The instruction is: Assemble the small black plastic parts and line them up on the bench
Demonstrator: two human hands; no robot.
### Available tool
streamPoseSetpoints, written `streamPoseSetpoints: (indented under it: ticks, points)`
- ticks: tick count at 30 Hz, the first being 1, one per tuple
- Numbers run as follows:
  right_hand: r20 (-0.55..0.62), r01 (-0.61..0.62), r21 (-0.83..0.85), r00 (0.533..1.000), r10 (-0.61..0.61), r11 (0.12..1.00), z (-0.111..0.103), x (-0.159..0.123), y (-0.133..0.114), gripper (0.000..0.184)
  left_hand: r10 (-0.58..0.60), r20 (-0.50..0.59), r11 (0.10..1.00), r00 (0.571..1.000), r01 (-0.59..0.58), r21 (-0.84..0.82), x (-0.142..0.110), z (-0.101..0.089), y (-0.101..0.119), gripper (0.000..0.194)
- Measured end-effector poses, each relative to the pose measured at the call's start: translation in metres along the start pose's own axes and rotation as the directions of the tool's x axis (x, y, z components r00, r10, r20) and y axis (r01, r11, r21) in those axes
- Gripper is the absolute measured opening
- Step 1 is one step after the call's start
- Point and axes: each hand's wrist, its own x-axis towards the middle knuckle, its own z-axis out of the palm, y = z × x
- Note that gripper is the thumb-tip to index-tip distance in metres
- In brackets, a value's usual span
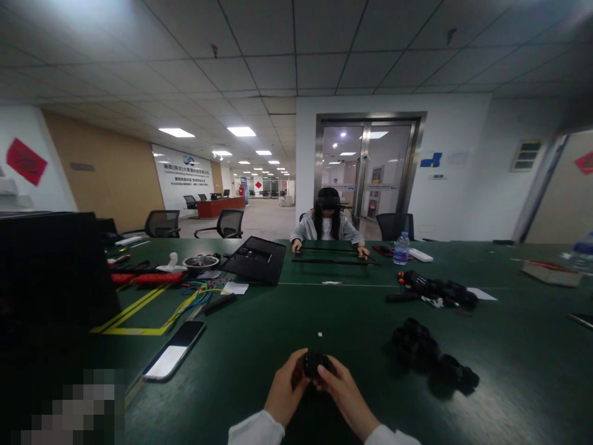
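Note:
Near the front edge of the green table [259, 321], my left hand [286, 384] and my right hand [345, 389] meet around a small black rounded part [312, 364]. Fingers of both hands are wrapped on it, one from each side. Its exact kind cannot be made out, and its underside is hidden by my fingers. A tiny pale square [320, 334] lies just beyond my hands. To the right rests a pile of black rounded parts [416, 341], with more black pieces [456, 374] beside it.
Across the table a person [328, 222] holds dark thin bars [331, 262]. A phone [176, 351], colored wires [199, 296], a black panel [256, 261] and a metal bowl [201, 262] lie left. A water bottle [401, 248] and a black tangled assembly [438, 290] are right.

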Motion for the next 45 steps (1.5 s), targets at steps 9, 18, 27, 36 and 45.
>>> streamPoseSetpoints:
  ticks: [9,18,27,36,45]
  points:
    - [0.058,0.033,-0.084,0.998,-0.028,0.996,-0.002,0.000,0.001,0.032,-0.068,-0.013,0.993,0.998,0.068,0.092,0.000,-0.002,0.005,0.024]
    - [0.114,0.035,-0.173,0.993,-0.016,0.984,-0.002,-0.006,-0.008,0.037,0.030,-0.096,0.999,0.995,-0.031,-0.013,0.001,-0.005,0.009,0.025]
    - [0.115,0.047,-0.240,0.993,-0.019,0.970,0.000,-0.002,-0.004,0.034,0.107,-0.103,0.994,0.989,-0.104,0.034,0.002,-0.008,0.007,0.024]
    - [0.076,0.074,-0.186,0.995,-0.061,0.980,-0.003,0.001,0.002,0.035,0.104,-0.079,0.993,0.991,-0.108,-0.056,0.000,-0.003,-0.001,0.040]
    - [0.155,0.136,-0.195,0.982,-0.107,0.971,-0.003,0.000,0.000,0.041,0.062,-0.119,0.995,0.991,-0.053,0.082,0.001,-0.005,0.001,0.035]
